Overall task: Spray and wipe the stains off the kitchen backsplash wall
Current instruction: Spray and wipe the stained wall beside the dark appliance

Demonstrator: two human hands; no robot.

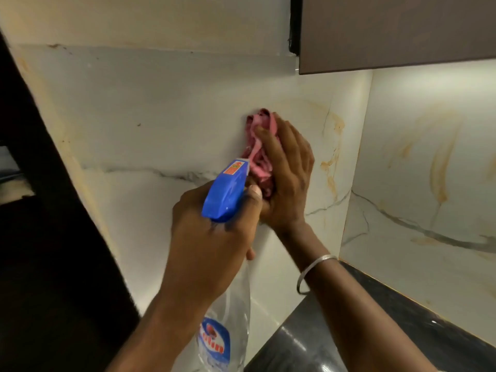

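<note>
Wall: the wall (161, 116) is pale marble-look tile. It fills the middle of the view and meets a second tiled face at a corner on the right.
Stains: a dark speck (138, 125) sits left of the cloth, well apart from it. Brown marks (55, 46) show along the tile's top edge at upper left. Orange-brown streaks (332, 159) run just right of the cloth, and I cannot tell whether they are dirt or veining.
Cloth: the pink cloth (258, 122) is bunched and pressed against the wall near its middle, above a grey vein.
Right hand: the right hand (288, 170) lies over the cloth, one digit tucked into its folds, grasping it and pushing it onto the tile.
Bottle: the bottle (225, 191) has a clear body and a blue head. Its nozzle is just beside the cloth and points toward the wall.
Left hand: the left hand (212, 232) is wrapped round the bottle's neck under the head. Whether a finger rests on the trigger is hidden.
Done: this looks like the wiping step on one patch. No droplets show, so I cannot tell how much has been sprayed.
Left: probably the speck, the edge marks, perhaps the streaks, and the right-hand face.
Table: the dark stone table (308, 345) lies below the wall at lower right.
Cabinet: a brown cabinet (402, 30) hangs at upper right.
</note>
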